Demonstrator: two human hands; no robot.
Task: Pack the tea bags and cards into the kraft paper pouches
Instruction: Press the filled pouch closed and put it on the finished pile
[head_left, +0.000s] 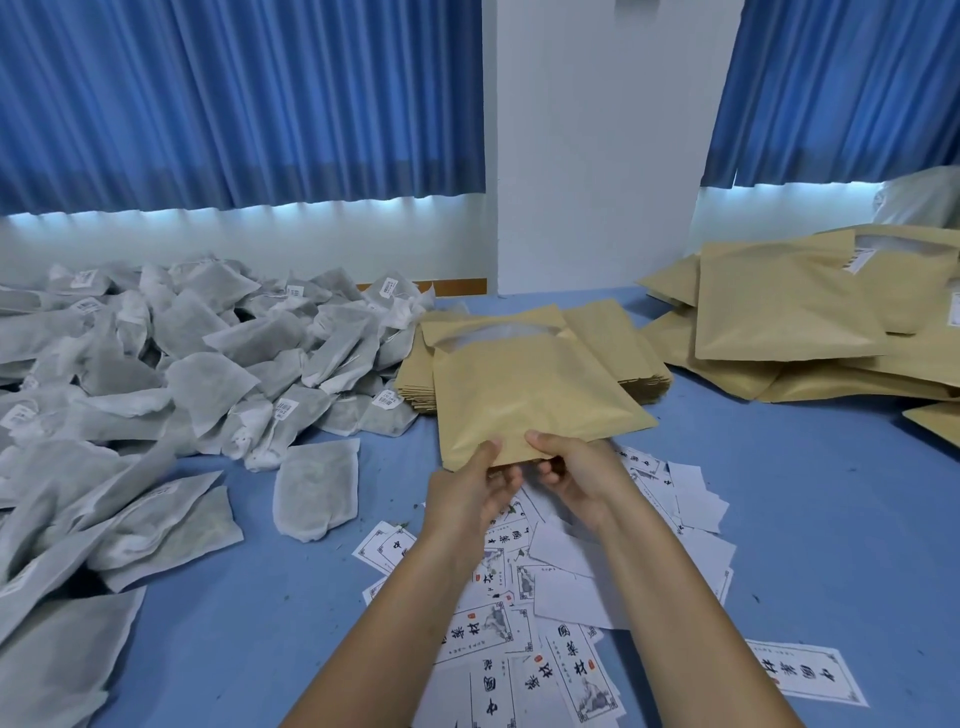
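"On the near stretch of the blue table, under the forearms, what lies there?"

"The cards, strewn loose, with printed faces and blank backs mixed. Above their far edge the two hands meet."

"Holding what?"

"One kraft pouch. The left hand and the right hand sit just beside each other and pinch its near edge, thumbs on top and fingers curled beneath. Neither is free."

"Which way does the pouch run?"

"Away from the person. Its long axis goes near to far, with the closed bottom at the hands and the mouth at the far end. The mouth gapes a little and something pale shows inside. Whether that is a tea bag or a lining I cannot tell. The body looks puffed, so I judge it is already loaded."

"Then where does it go?"

"The tea bags are heaped to the left, with a lone tea bag lying apart, left of the hands. Just behind the held pouch is the flat stack of empty pouches. The heap of filled pouches lies far and to the right, well apart from the hands."

"So the right hand carries it?"

"Likely, as it is the nearer one. The pouch would travel right and far with its mouth leading, and tipping it could spill the contents."
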